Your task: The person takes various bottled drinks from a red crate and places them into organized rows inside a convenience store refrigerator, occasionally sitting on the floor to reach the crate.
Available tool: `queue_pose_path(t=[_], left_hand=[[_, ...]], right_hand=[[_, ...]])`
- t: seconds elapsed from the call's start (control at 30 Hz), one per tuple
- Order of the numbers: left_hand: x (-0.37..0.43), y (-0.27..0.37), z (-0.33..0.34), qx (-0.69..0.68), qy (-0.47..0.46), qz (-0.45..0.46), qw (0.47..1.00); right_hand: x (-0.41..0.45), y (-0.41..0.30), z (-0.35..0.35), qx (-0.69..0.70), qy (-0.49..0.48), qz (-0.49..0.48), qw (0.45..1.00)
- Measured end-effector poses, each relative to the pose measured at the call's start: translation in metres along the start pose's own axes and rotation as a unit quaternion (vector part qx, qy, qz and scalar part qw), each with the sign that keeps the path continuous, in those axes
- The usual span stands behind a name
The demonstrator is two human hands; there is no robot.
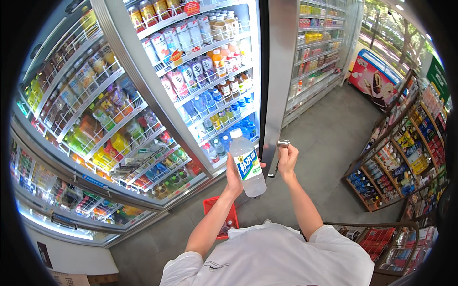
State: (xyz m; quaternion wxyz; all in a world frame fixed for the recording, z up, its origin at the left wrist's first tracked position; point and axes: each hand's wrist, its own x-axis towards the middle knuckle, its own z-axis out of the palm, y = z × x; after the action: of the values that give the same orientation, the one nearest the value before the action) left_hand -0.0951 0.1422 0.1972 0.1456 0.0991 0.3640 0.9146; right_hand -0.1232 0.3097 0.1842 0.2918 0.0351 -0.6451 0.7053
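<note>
My left hand point(234, 177) grips a clear plastic drink bottle point(254, 184) with a white cap and a blue, white and green label; the bottle tilts slightly, cap away from me. To its right my right hand point(288, 159) is closed around the metal handle point(283, 143) of a refrigerator door point(277, 71), which stands open. Beyond the bottle, the lit refrigerator's wire shelves point(211, 80) hold rows of bottled drinks. A red plastic basket point(211, 205) sits on the floor below my left forearm, with bottles inside.
Glass-fronted drink coolers point(107, 121) line the left side. Another stocked cooler point(316, 46) stands beyond the door. At right are a slanted wooden display rack point(390, 157) of drinks and a red chest freezer point(375, 80). A wire-sided rack point(390, 227) with packages is near my right side.
</note>
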Motion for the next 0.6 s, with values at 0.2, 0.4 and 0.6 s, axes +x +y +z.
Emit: queue_pose_path(t=[0.2,0.4,0.6], left_hand=[[0.013,-0.025,0.010,-0.005,-0.074,-0.055,0.996],[0.030,-0.060,0.033,-0.032,-0.130,-0.138,0.981],[0.046,-0.081,0.048,-0.012,-0.159,-0.178,0.971]], right_hand=[[0.008,-0.013,-0.042,0.023,0.019,0.050,0.998],[0.016,-0.053,-0.076,-0.074,0.191,-0.138,0.969],[0.029,-0.080,-0.055,-0.220,0.181,-0.231,0.930]])
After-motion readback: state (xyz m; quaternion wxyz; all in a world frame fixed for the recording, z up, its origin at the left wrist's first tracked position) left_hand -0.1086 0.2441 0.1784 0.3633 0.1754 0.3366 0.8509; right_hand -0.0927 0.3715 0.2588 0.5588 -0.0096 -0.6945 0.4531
